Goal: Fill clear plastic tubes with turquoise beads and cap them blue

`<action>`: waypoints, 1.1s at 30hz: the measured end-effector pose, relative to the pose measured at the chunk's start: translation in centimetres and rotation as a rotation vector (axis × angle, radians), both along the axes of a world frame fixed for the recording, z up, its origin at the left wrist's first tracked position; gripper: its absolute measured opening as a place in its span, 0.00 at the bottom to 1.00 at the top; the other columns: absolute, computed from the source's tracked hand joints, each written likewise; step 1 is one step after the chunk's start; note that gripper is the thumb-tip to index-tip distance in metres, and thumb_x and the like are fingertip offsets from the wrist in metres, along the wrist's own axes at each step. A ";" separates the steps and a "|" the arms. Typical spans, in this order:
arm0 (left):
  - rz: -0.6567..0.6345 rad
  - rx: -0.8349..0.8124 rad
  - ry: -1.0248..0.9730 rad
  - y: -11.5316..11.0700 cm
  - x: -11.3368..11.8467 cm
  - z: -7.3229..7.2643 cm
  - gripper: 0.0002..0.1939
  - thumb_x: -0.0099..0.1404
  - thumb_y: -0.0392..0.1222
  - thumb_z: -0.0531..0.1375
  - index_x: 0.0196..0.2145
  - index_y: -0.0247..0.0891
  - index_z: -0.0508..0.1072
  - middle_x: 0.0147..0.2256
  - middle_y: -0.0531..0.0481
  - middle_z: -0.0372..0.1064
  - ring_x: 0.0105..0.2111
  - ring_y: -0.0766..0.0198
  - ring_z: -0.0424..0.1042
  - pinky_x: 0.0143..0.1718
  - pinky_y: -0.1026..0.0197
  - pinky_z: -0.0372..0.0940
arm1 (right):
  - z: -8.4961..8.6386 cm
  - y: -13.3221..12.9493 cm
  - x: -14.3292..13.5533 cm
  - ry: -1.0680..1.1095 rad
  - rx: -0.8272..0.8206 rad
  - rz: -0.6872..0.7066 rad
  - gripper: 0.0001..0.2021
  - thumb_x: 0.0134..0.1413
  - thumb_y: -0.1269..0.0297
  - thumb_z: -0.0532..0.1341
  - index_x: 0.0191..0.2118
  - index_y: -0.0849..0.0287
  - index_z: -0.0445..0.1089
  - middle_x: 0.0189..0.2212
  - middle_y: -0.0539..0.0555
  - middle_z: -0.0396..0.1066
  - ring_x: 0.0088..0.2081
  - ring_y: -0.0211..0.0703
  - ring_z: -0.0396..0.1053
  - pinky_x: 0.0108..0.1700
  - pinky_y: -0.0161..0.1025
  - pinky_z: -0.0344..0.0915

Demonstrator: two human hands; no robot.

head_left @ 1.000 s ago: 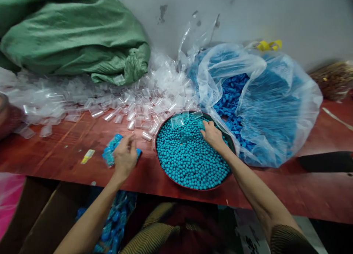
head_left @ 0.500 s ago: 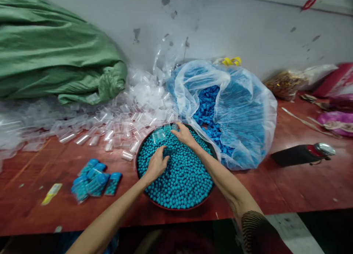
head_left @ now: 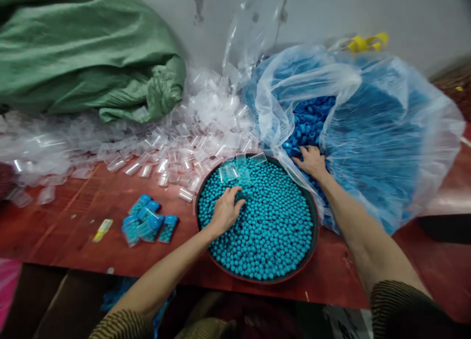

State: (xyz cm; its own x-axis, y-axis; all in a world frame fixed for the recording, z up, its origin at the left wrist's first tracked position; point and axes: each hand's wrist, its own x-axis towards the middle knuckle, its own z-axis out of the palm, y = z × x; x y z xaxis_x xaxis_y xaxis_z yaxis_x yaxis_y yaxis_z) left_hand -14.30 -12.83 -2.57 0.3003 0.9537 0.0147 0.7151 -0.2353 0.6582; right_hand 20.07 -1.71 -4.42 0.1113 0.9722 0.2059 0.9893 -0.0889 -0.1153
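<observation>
Beads [head_left: 265, 231] fill the tray [head_left: 315, 221], the left hand [head_left: 225, 212] half curled over them, its hold unclear. Right of the tray, the right hand [head_left: 312, 162] spreads its fingers at blue pieces [head_left: 312, 118], grip uncertain; filled packets [head_left: 149, 228] lie left of the tray.

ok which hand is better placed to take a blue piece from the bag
Likely the right hand: it is at the open mouth of the translucent bag, by the loose blue pieces. The left hand is over the round tray of teal beads, further from the bag.
</observation>
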 end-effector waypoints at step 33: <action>-0.004 -0.225 -0.421 0.1 -0.8 0.4 0.09 0.58 0.37 0.55 0.38 0.36 0.68 0.37 0.52 0.70 0.40 0.64 0.68 0.45 0.61 0.63 | 4.0 -14.9 -9.4 0.295 0.055 0.165 0.13 0.56 0.61 0.54 0.43 0.55 0.73 0.40 0.58 0.74 0.42 0.50 0.70 0.45 0.45 0.64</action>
